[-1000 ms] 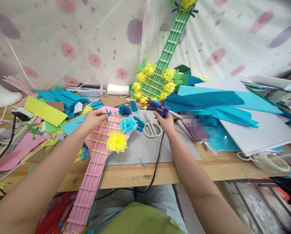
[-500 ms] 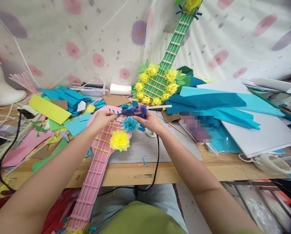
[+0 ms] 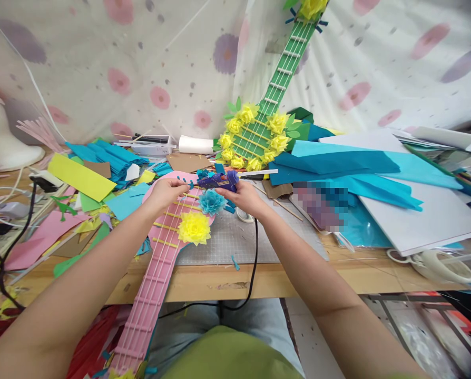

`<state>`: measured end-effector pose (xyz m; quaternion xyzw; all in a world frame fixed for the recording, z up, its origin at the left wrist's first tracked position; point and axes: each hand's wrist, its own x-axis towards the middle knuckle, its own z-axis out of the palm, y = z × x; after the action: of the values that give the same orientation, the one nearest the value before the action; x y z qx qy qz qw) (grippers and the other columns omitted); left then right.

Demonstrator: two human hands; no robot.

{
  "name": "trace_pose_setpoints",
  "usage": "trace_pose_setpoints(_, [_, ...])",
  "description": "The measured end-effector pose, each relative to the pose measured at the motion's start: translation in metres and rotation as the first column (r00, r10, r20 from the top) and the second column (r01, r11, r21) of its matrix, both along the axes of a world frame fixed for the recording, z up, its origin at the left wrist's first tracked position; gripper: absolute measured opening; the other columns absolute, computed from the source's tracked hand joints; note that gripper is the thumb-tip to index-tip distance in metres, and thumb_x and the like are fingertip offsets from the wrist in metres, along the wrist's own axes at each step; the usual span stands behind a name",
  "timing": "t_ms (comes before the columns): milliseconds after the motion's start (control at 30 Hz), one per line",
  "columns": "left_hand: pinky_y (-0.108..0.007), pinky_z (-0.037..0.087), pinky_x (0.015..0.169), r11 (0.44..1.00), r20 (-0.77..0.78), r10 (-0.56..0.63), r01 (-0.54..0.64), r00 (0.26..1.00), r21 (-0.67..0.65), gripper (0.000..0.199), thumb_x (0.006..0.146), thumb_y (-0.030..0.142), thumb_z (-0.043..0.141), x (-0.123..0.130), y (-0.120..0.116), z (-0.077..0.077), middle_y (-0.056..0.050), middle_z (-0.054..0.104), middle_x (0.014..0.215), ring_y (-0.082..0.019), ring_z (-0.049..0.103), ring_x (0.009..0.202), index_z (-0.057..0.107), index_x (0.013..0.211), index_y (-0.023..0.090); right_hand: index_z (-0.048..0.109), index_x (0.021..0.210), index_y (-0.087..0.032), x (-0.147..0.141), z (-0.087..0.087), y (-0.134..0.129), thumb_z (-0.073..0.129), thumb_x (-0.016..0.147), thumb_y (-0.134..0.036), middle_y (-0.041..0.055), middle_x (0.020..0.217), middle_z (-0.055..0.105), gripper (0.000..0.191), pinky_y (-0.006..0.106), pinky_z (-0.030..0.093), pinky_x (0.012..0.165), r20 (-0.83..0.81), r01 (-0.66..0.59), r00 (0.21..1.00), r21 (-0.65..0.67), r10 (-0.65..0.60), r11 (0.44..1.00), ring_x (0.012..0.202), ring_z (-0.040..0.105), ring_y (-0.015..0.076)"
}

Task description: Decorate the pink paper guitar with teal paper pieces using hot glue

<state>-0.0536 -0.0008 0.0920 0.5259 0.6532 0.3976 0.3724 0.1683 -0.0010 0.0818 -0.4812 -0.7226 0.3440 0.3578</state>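
My right hand (image 3: 241,196) is wrapped round a purple hot glue gun (image 3: 219,181), with a white glue stick (image 3: 261,172) poking from its back end. The gun's nozzle points left, close to the fingers of my left hand (image 3: 168,190). Those fingers pinch a small blue paper leaf piece (image 3: 188,182). Beneath both hands lies a pink paper guitar (image 3: 140,300) with white strings and yellow bars, its neck running over the table edge toward me. On its body sit a yellow paper flower (image 3: 194,228) and a blue paper flower (image 3: 212,202).
A green paper guitar (image 3: 277,84) with yellow flowers leans on the back curtain. Blue paper sheets (image 3: 338,163) and white boards (image 3: 425,226) lie at the right. Coloured paper scraps (image 3: 81,179) cover the left. The gun's black cord (image 3: 255,263) hangs over the table edge.
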Motion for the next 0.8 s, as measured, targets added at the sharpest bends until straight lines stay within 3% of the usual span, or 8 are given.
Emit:
trace_pose_setpoints(333, [-0.025, 0.037, 0.055, 0.999, -0.011, -0.029, 0.029, 1.0, 0.03, 0.022, 0.051, 0.036, 0.073, 0.003, -0.003, 0.004, 0.001, 0.057, 0.054, -0.012, 0.048, 0.055, 0.066, 0.06, 0.017, 0.07, 0.096, -0.021, 0.0, 0.001, 0.002, 0.061, 0.074, -0.055, 0.0036, 0.085, 0.069, 0.042, 0.03, 0.048, 0.072, -0.012, -0.004, 1.0, 0.022, 0.004, 1.0, 0.083, 0.063, 0.0213])
trace_pose_setpoints(500, [-0.025, 0.043, 0.059, 0.997, 0.039, -0.061, 0.058, 0.997, 0.059, 0.028, 0.049, 0.039, 0.077, 0.006, -0.004, 0.005, -0.002, 0.065, 0.068, -0.014, 0.056, 0.065, 0.069, 0.064, 0.017, 0.07, 0.091, -0.019, 0.002, -0.002, 0.006, 0.061, 0.072, -0.057, 0.0036, 0.078, 0.069, 0.044, 0.03, 0.048, 0.071, -0.071, 0.039, 0.997, 0.017, -0.038, 0.999, 0.076, 0.063, 0.0194])
trace_pose_setpoints(667, [-0.024, 0.044, 0.059, 0.988, 0.153, -0.124, 0.108, 0.98, 0.11, 0.032, 0.053, 0.041, 0.078, 0.001, -0.002, 0.0, -0.003, 0.065, 0.074, -0.013, 0.056, 0.066, 0.072, 0.074, 0.018, 0.068, 0.09, -0.015, 0.024, -0.023, 0.02, 0.059, 0.068, -0.063, 0.0042, 0.07, 0.066, 0.054, 0.029, 0.047, 0.064, -0.212, 0.269, 0.941, -0.005, -0.264, 0.963, 0.069, 0.061, 0.0187])
trace_pose_setpoints(800, [-0.022, 0.042, 0.056, 0.991, 0.254, -0.1, 0.073, 0.962, 0.113, 0.033, 0.052, 0.039, 0.08, -0.004, 0.002, 0.001, -0.002, 0.063, 0.069, -0.01, 0.052, 0.062, 0.072, 0.077, 0.017, 0.067, 0.088, -0.013, 0.057, -0.051, 0.035, 0.055, 0.069, -0.066, 0.0067, 0.069, 0.066, 0.058, 0.03, 0.046, 0.064, -0.157, 0.542, 0.829, -0.007, -0.536, 0.84, 0.071, 0.062, 0.021])
